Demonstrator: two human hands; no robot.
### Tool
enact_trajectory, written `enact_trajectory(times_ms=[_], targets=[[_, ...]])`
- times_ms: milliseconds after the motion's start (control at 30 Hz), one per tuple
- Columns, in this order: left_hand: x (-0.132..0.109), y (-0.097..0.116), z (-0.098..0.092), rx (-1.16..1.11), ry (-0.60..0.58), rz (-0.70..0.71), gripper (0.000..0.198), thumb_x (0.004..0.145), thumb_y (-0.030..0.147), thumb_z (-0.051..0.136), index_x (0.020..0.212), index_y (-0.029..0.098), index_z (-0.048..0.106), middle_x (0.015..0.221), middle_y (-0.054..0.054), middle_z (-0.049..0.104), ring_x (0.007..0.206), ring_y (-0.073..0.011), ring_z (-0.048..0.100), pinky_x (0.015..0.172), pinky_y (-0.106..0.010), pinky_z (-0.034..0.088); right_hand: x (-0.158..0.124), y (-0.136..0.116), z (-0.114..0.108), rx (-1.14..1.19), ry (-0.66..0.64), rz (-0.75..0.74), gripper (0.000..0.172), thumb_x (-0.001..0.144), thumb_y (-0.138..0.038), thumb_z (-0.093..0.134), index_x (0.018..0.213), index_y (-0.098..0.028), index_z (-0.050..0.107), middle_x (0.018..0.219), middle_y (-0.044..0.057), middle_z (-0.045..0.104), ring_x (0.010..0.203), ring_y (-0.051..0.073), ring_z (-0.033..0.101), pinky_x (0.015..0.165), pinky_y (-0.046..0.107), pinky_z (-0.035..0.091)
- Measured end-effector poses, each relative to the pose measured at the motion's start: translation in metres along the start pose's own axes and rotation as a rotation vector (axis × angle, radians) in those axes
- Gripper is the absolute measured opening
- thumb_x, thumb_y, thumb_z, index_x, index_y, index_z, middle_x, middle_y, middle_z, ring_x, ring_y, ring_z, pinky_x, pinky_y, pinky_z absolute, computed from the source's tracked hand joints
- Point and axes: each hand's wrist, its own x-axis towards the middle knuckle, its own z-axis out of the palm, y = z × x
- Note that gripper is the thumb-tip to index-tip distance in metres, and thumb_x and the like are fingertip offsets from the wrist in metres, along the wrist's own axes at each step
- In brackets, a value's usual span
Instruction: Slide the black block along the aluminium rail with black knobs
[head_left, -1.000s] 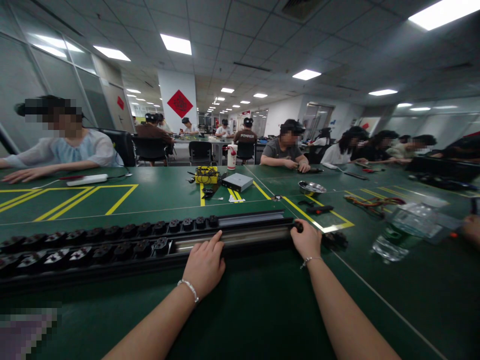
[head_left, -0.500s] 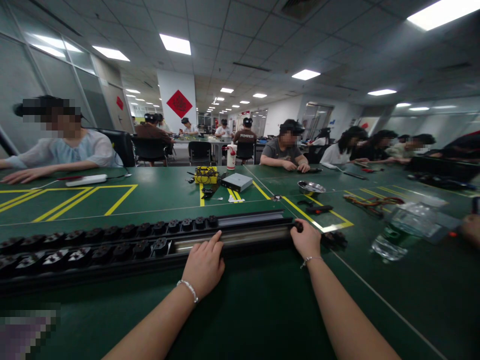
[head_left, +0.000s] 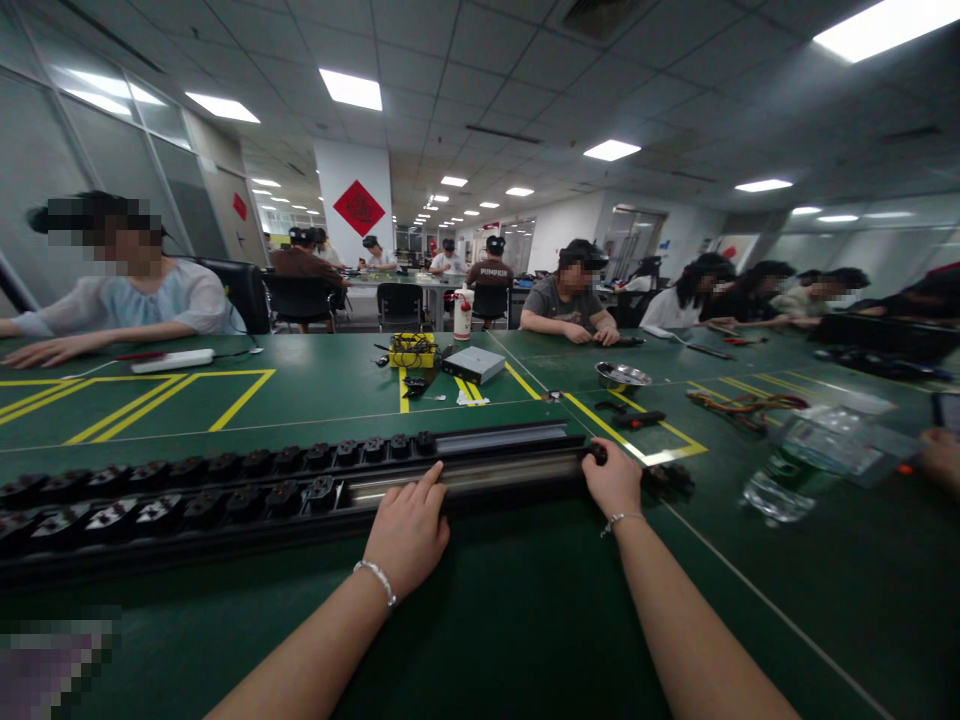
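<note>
Left hand [head_left: 409, 525] lies uncurled on the black, silver-lined rail [head_left: 517, 470]; right hand [head_left: 616, 480] pinches a dark piece [head_left: 597, 453].

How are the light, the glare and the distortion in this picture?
Head view: white rectangular ceiling lamps look overexposed, and the long black rail with silver inner surface shows sheen; head view, near edge: the dark green table looks dim; head view, right side: the clear plastic bottle looks stretched and slanted.
</note>
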Motion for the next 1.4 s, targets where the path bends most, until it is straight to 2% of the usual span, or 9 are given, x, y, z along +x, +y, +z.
enact_trajectory(times_ms=[600, 1133, 1400], targets=[[0.0003, 0.0002, -0.0011, 0.019, -0.007, 0.0, 0.03, 0.077, 0.021, 0.046, 0.106, 0.02, 0.055, 0.138, -0.005, 0.044, 0.103, -0.0211, 0.056, 0.086, -0.039, 0.041, 0.0039, 0.0074, 0.007, 0.028, 0.085, -0.042, 0.036, 0.069, -0.022, 0.045, 0.1, -0.012, 0.062, 0.098, 0.013, 0.065, 0.094, 0.025, 0.058, 0.091, 0.04, 0.038], [0.0007, -0.0007, 0.0003, -0.002, 0.004, 0.002, 0.031, 0.077, 0.022, 0.047, 0.107, 0.021, 0.055, 0.138, -0.006, 0.044, 0.102, -0.0209, 0.056, 0.087, -0.038, 0.04, 0.0042, 0.0067, 0.005, 0.022, 0.067, -0.042, 0.035, 0.07, -0.022, 0.045, 0.099, -0.011, 0.062, 0.098, 0.013, 0.064, 0.096, 0.026, 0.058, 0.092, 0.041, 0.039], [0.0007, 0.0003, 0.0005, 0.02, -0.001, -0.002, 0.03, 0.077, 0.022, 0.048, 0.106, 0.021, 0.055, 0.138, -0.005, 0.045, 0.101, -0.021, 0.056, 0.086, -0.039, 0.04, 0.0048, 0.0085, 0.0076, 0.035, 0.104, -0.06, 0.035, 0.069, -0.02, 0.045, 0.098, -0.011, 0.063, 0.097, 0.013, 0.065, 0.093, 0.025, 0.059, 0.09, 0.039, 0.041]])
